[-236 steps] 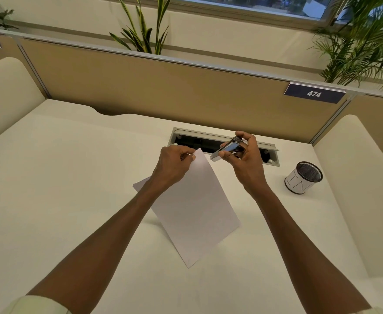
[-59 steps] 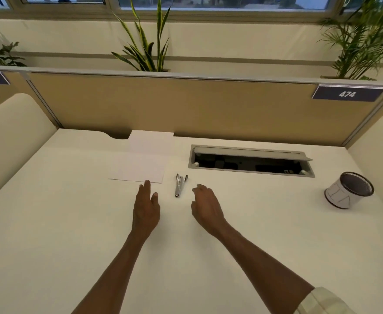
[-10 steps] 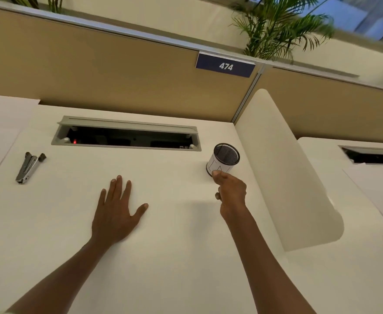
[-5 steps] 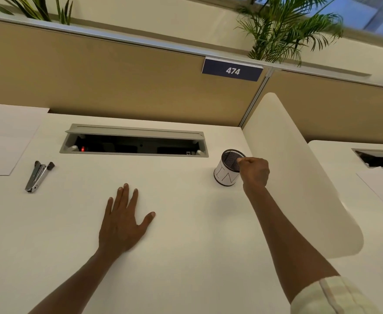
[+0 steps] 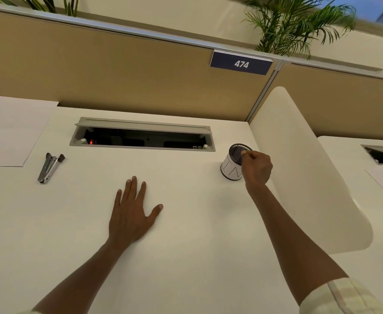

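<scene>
The mesh cup [image 5: 232, 165] stands on the surface [image 5: 186, 245], its rim just under the right hand's [image 5: 256, 168] curled fingers [image 5: 245, 153]; whether they pinch anything, I cannot tell. The left hand [image 5: 130, 214] lies flat, fingers spread, with the stapler [image 5: 47, 168] well to their left

Pen cup [image 5: 231, 169]: small round holder with black mesh inside and at the rim. A white wrap covers the outer wall, with thin black line marks drawn on it. It stands upright with the mouth open to the top and the base flat on the surface [image 5: 186, 234]. It sits at roughly 2 o'clock from view centre, toward the back-right of the surface. Nothing visible inside but mesh. The right hand [image 5: 257, 166] covers its 3 o'clock side, fingers curled, fingertips bunched at the rim edge. Can't tell if they pinch the rim or just touch it.
</scene>
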Demonstrator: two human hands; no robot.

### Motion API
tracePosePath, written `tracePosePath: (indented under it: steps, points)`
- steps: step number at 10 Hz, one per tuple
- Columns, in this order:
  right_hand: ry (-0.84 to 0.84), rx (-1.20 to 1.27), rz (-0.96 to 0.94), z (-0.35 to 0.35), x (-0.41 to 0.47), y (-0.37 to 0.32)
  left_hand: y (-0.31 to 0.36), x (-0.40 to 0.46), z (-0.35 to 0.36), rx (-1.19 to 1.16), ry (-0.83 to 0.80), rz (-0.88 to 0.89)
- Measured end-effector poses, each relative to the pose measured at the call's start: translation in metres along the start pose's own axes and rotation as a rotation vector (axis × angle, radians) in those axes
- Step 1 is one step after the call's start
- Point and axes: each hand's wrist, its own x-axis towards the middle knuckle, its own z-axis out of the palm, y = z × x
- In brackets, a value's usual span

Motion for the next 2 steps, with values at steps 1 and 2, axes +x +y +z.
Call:
tracePosePath:
  steps: [1, 2]
  points:
    - [-0.020, -0.033, -0.112, 0.006, -0.020, -0.003, 0.000, -0.001, -0.001, -0.014, 0.005, 0.008]
    - [-0.068, -0.055, -0.231, 0.017, -0.047, 0.000, 0.001, -0.001, -0.002, -0.035, 0.009, 0.003]
